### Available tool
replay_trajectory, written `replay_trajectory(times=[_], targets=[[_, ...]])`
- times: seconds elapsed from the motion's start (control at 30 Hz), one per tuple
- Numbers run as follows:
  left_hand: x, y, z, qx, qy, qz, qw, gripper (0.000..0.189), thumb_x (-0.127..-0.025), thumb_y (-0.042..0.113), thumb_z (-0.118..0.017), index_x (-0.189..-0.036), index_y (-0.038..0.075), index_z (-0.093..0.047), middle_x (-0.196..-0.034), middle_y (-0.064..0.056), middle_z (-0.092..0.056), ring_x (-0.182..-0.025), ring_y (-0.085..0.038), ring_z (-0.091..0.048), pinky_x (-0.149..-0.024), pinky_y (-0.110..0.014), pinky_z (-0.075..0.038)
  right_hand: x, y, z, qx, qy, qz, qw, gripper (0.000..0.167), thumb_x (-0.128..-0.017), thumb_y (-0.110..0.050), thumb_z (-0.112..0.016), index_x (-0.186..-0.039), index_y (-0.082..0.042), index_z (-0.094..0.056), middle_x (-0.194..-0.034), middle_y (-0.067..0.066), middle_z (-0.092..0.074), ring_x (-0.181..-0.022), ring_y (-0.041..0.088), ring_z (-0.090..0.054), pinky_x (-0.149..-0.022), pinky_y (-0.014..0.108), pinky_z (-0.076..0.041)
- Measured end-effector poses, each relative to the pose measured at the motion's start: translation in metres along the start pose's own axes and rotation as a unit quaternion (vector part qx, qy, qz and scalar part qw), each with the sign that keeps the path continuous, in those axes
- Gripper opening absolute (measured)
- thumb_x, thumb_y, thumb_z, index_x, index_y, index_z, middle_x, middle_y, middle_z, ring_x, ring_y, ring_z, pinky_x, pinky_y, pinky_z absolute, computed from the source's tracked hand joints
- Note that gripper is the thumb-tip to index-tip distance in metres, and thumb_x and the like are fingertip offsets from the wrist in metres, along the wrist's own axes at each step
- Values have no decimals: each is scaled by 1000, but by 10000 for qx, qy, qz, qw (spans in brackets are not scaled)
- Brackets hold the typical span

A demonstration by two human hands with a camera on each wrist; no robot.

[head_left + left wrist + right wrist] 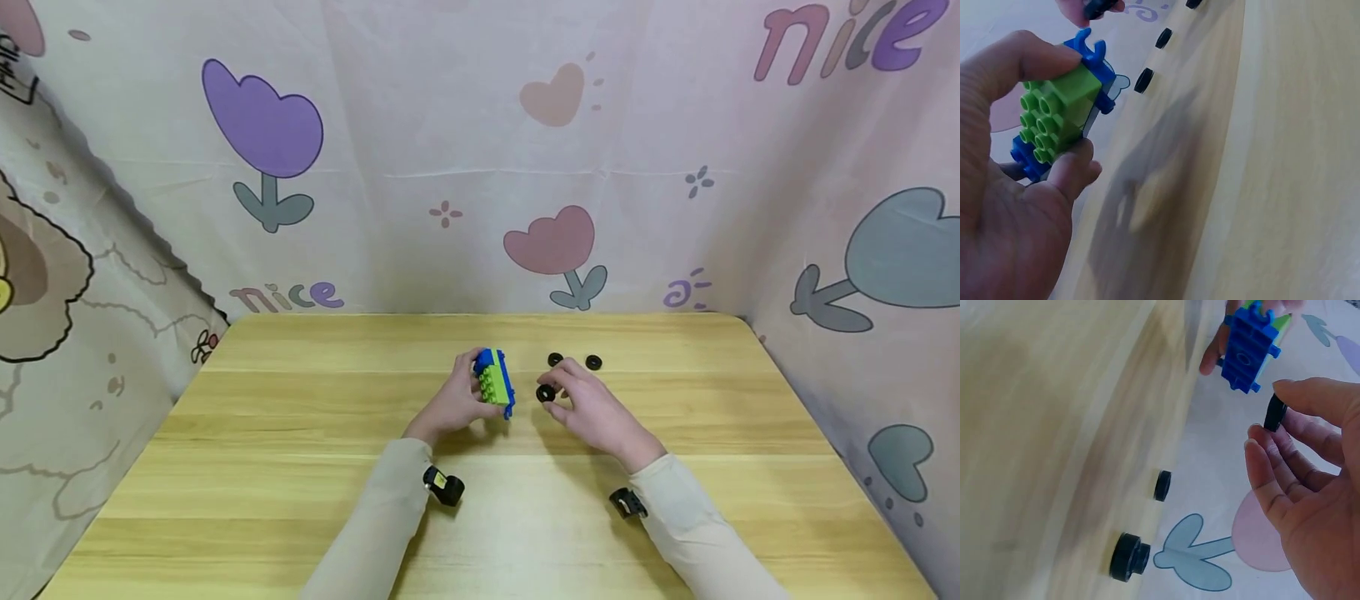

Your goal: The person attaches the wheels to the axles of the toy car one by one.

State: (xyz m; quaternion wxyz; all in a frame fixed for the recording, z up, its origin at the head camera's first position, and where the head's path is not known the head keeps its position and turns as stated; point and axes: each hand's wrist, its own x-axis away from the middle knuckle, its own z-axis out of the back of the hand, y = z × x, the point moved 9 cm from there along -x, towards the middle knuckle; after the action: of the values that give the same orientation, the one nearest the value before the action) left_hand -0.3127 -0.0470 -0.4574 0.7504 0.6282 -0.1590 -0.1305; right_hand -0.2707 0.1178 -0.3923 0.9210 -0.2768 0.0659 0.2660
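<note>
My left hand [455, 400] grips a toy block car [492, 382] above the table, thumb and fingers on its sides. The car has a lime-green studded brick, a blue brick at one end and a blue base [1245, 355] with axle pegs along its sides and a hook at one end. To its right, my right hand [596, 412] pinches a small black wheel [1275, 413] between thumb and fingertips, apart from the car. More black wheels lie on the table beyond the right hand, one [555, 359] close to its fingers and another [593, 362] farther right.
The wooden table [247, 433] ends at the back against a printed cloth [405, 250], which also hangs at both sides. A black wrist camera [444, 486] sits on the left sleeve, and another [627, 502] on the right sleeve.
</note>
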Motion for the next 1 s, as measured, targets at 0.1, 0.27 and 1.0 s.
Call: replay_trajectory(times=[0.1,0.27,1.0], targets=[[1,-4,1,247,32,79,9997,111,-75,-7,-79,-156,16,-7,-141,-29,-39,-124,-40,-50,-95,-42,-48,0,-5,3,-109,110,71,9999,30,-88,-11,-74,-117,-5,-65,-110,0,-54,-97,17,-60,-84,36,-53],[2,-4,0,168,53,-31,9998,111,-75,-3,-81,-157,21,-10,-134,-26,-50,-117,-36,-56,-97,-45,-47,-1,-11,4,-389,224,223,9987,29,-88,-8,-74,-115,-4,-65,-105,-1,-55,-92,16,-60,-80,34,-54],[7,7,-21,658,-438,-581,9952,112,-74,-19,-71,-158,26,-12,-162,-7,-7,-119,-36,-56,-89,-42,-52,-1,-26,-10,-615,21,288,9977,33,-87,-10,-76,-117,-6,-64,-102,-3,-60,-86,12,-60,-73,31,-54]])
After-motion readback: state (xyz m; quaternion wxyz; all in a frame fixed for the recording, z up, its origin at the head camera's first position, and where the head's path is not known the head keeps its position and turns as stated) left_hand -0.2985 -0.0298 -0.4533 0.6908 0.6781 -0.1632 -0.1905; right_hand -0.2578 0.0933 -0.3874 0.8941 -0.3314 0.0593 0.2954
